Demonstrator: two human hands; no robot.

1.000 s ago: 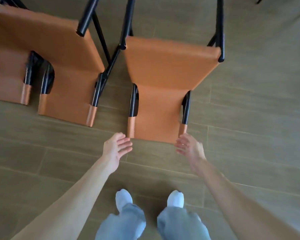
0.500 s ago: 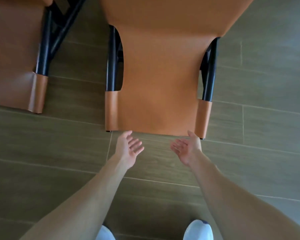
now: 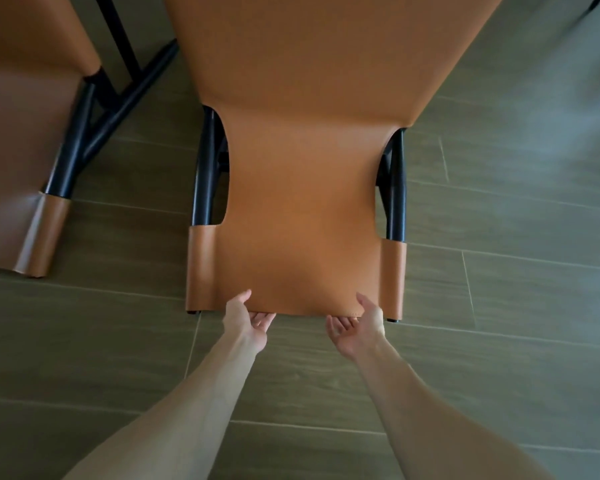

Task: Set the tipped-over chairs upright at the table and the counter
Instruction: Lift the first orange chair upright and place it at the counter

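Down at my far left lies a second tan leather chair (image 3: 25, 140), tipped over on the wood-look tile floor (image 3: 499, 306), its black metal frame (image 3: 84, 133) showing beside the leather and crossing toward the next chair. Just to its right, well apart from it at the near end, the tan leather chair (image 3: 302, 168) I am reaching for lies on its back, filling the middle of my view, its backrest top edge pointing at me and its black tubes running down into leather sleeves at both corners.

My left hand (image 3: 245, 320) is at that top edge, left of centre: palm up, fingers (image 3: 264, 318) loosely spread and slipped just under the leather, thumb raised against the face of the backrest. I cannot tell whether the grip has closed.

My right hand (image 3: 355, 329) mirrors it right of centre, palm up, fingers (image 3: 336, 323) slightly curled and apart beneath the edge, thumb up on the leather near the right sleeve. Both bare forearms stretch out from the bottom of the view.
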